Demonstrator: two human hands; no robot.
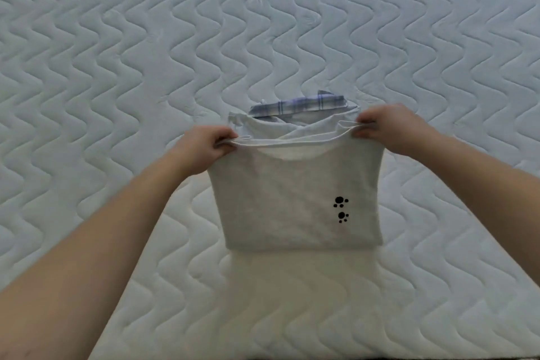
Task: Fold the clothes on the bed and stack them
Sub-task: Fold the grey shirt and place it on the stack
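Observation:
A light grey folded shirt (292, 202) with two small black paw prints hangs in the air over the near middle of the bed. My left hand (209, 145) grips its upper left corner and my right hand (388, 126) grips its upper right corner, with the top edge stretched between them. Behind the hanging shirt lie a white garment (242, 120) and a blue-and-white plaid garment (298, 105), mostly hidden by it.
The white quilted mattress (263, 23) with a wavy stitch pattern fills the view on all sides. Its near edge runs along the bottom of the frame.

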